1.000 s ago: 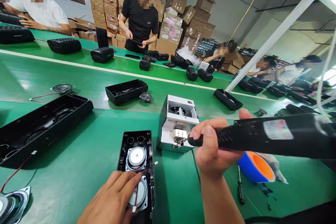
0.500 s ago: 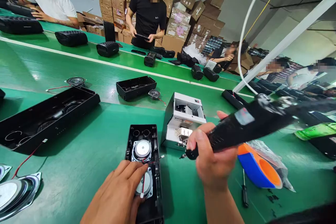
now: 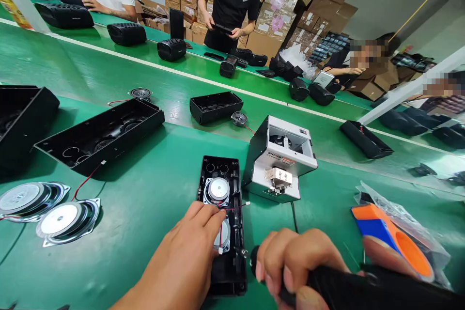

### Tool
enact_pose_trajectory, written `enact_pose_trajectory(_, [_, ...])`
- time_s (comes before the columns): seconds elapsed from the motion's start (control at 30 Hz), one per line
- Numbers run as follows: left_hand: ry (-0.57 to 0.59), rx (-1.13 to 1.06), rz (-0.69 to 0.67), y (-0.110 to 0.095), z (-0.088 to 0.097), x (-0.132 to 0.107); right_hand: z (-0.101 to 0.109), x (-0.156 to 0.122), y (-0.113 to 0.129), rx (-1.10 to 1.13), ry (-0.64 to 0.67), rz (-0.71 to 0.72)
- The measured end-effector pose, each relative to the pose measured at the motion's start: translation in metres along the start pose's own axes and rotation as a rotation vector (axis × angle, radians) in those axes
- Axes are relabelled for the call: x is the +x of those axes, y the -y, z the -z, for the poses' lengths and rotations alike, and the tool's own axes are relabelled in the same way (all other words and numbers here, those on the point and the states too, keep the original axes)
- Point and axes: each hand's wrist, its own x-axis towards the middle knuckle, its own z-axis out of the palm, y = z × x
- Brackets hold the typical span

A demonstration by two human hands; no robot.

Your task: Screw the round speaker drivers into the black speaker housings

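My left hand reaches into a narrow black speaker box, its fingers closed over the lower speaker driver, which it partly covers. Above that sits another driver with a round silver back. Thin red and black wires with white plugs lie across them. My right hand is wrapped around a black electric screwdriver, held nearly level. Its bit points left, over or beside the box's right wall; whether it touches cannot be made out.
A grey-and-black screw feeder stands right of the box. Loose drivers and an open black case lie left. A blue-and-orange holder and plastic bag are at right. Co-workers stand or sit beyond the green bench.
My right hand has brought the screwdriver down from in front of the screw feeder to the box's right side. My left hand stays on the lower driver. The view has shifted.
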Motion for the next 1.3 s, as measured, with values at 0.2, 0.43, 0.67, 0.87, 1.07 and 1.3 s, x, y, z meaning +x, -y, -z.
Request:
enact_pose_trajectory(0.2, [-0.018, -0.034, -0.035, -0.001, 0.005, -0.001, -0.028, -0.008, -0.004, 0.129, -0.031, 0.068])
enact_pose_trajectory(0.43, [0.007, -0.013, -0.017, 0.000, 0.002, -0.001, -0.039, -0.007, -0.006, 0.134, -0.111, 0.060])
enact_pose_trajectory(0.67, [0.069, 0.026, 0.012, -0.005, 0.005, 0.001, -0.043, -0.009, -0.012, 0.147, -0.036, 0.134])
enact_pose_trajectory(0.87, [0.089, 0.048, 0.017, -0.010, 0.009, 0.002, -0.051, -0.007, -0.017, 0.136, -0.010, 0.173])
enact_pose_trajectory(1.07, [0.084, 0.066, -0.042, -0.004, 0.019, 0.001, -0.037, -0.006, -0.021, 0.143, 0.090, 0.182])
enact_pose_trajectory(1.3, [-0.002, 0.238, -0.423, 0.042, 0.061, 0.010, -0.036, -0.015, -0.031, 0.192, 0.035, 0.156])
